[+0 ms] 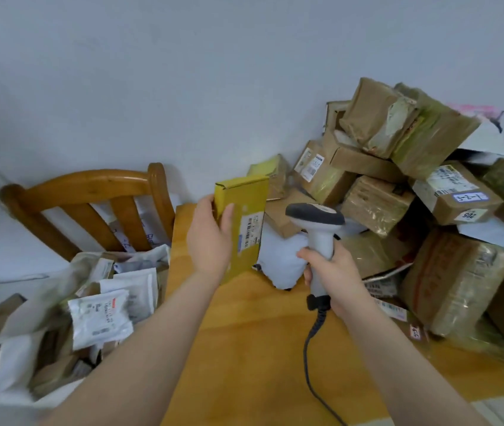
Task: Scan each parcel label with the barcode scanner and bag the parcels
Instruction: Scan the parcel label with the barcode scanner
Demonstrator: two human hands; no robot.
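Left hand (210,238) clamps fingers and thumb around the yellow parcel (243,224), upright above the table's (244,348) far edge, while right hand (333,275) grips the barcode scanner (318,235) beside it.

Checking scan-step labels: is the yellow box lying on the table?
No: the left hand grips the yellow box upright, beside the barcode scanner held in the right hand.

The table (238,339) lies bare in a strip down its middle, toward 6 o'clock — room to pass. From 1 to 4 o'clock a heap of cardboard boxes (376,204) walls off the right side. At 12 o'clock a white soft parcel (281,259) blocks the far end. The scanner cable (306,358) trails over the wood at 5 o'clock. At 8 o'clock a full bag (23,324) crowds the left edge, a chair (90,182) behind it at 10.
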